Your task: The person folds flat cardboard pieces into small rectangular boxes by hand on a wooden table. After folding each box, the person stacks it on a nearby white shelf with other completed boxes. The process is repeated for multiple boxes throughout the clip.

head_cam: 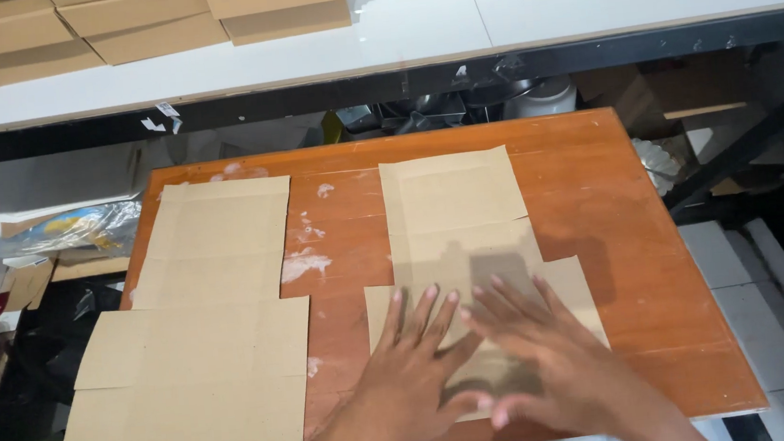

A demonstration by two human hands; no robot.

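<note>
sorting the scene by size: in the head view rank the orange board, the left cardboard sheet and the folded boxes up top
1. orange board
2. left cardboard sheet
3. folded boxes, cut off by the frame and farther away, so unsure

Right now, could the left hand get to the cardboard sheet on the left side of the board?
Probably yes. The left hand lies flat on the right cardboard sheet, fingers spread, holding nothing. The left sheet lies flat beside it on the wooden board, with only bare wood between them.
</note>
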